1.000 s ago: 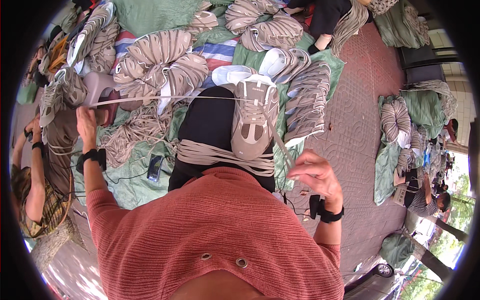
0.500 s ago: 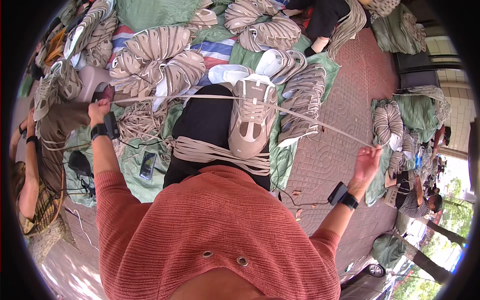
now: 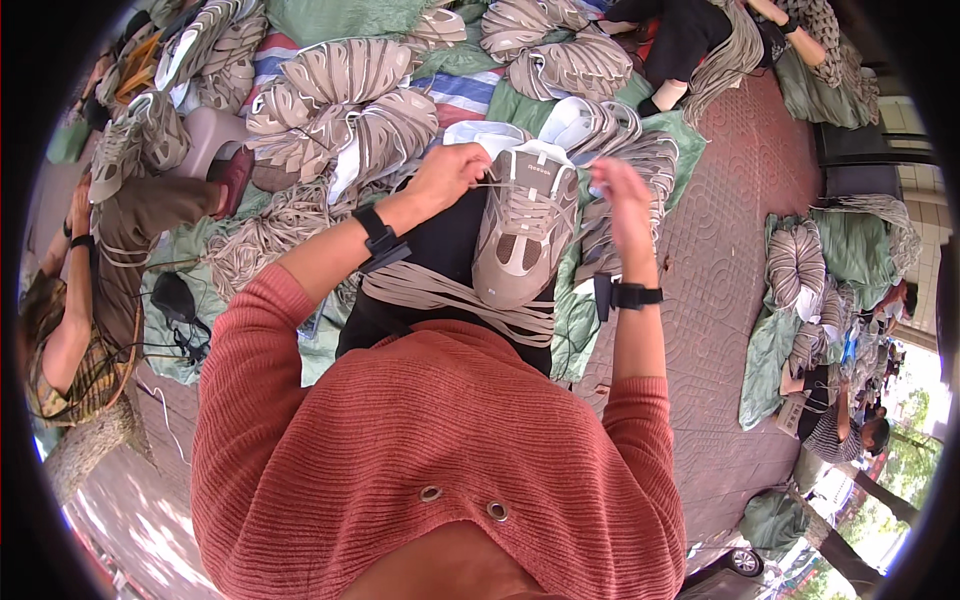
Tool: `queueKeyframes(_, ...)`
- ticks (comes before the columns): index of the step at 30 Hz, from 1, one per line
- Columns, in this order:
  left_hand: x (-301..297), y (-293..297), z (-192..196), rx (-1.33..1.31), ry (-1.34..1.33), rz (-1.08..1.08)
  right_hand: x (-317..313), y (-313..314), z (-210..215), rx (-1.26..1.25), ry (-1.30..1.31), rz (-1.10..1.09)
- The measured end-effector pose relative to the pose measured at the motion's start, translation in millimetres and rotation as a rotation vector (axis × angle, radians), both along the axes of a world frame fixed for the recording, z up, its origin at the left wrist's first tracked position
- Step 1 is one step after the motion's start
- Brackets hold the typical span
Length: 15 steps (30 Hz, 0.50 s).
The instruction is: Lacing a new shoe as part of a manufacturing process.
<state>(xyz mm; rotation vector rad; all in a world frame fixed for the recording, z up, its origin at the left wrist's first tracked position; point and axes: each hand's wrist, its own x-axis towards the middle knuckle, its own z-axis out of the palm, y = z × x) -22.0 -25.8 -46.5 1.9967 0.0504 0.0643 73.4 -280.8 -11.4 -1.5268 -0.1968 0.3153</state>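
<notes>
Sneaker (image 3: pixel 525 230), beige and tan with a white tongue, rests sole-down on the person's lap, over black trousers (image 3: pixel 450 255), toe pointing toward the body and tongue pointing away. Left hand (image 3: pixel 447 172) is closed at the sneaker's upper left eyelets, its fingers pinching a thin beige lace (image 3: pixel 492 184) that runs across to the shoe. Right hand (image 3: pixel 622 200) is raised just beside the sneaker's right edge with fingers partly curled; whether it grips a lace end cannot be determined. Both wrists carry black bands with small modules, left band (image 3: pixel 380 238) and right band (image 3: pixel 628 296). A bundle of loose beige laces (image 3: pixel 455 300) lies across the lap, touching the sneaker's toe end. Red knit sweater (image 3: pixel 440 450) fills the lower part of the view. Green sheeting (image 3: pixel 575 330) covers the ground beneath the lap, and stacks of beige shoe uppers (image 3: pixel 345 100) lie on it beyond the sneaker. Red patterned floor (image 3: pixel 740 260) extends to the right. Another person's arm (image 3: pixel 70 320) appears at the left edge.
</notes>
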Motion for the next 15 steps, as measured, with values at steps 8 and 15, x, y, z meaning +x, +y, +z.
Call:
queueKeyframes(8,4.5,-17.1,0.8,0.042,0.064,-0.079,2.9,60.1,-10.3,-0.588,-0.955,0.553)
queueKeyframes(15,0.3,-28.2,1.0,0.052,0.103,0.032,-1.8,61.5,-10.1,-0.539,-0.469,0.574)
